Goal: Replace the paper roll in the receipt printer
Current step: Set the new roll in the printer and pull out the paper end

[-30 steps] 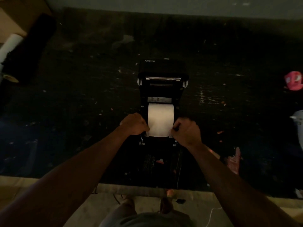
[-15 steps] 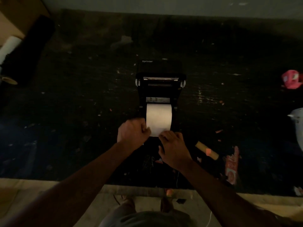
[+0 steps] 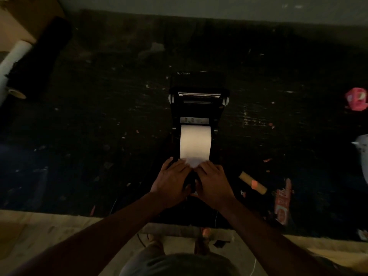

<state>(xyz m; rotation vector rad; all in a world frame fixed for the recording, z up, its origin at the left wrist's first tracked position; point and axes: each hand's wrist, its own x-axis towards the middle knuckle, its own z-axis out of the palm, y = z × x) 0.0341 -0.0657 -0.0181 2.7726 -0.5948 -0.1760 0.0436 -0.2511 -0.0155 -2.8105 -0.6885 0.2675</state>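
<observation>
Both hands lie flat, side by side, on the near end of the printer (image 3: 198, 108): the left hand (image 3: 172, 181) with its fingers spread and stretched forward, the right hand (image 3: 214, 182) likewise spread, the two nearly touching at the thumbs. Their fingertips (image 3: 184, 163) press on the loose near edge of the paper (image 3: 195, 143), which is creased between them; neither hand pinches it. White paper runs up from the hands in a flat strip into the open body of the black printer, whose lid stands raised at the far side with the word Xprinter on it. Whether a full roll sits beneath the strip cannot be told. Dim light covers a dark, scuffed table (image 3: 99, 126). Right of the hands and well apart from the printer lies a brown cardboard core (image 3: 252, 183) with an orange mark, and just beyond it a red-printed wrapper (image 3: 282, 204). A crumpled red item (image 3: 356, 99) sits at the far right, a big white roll (image 3: 14, 64) at the far left.
</observation>
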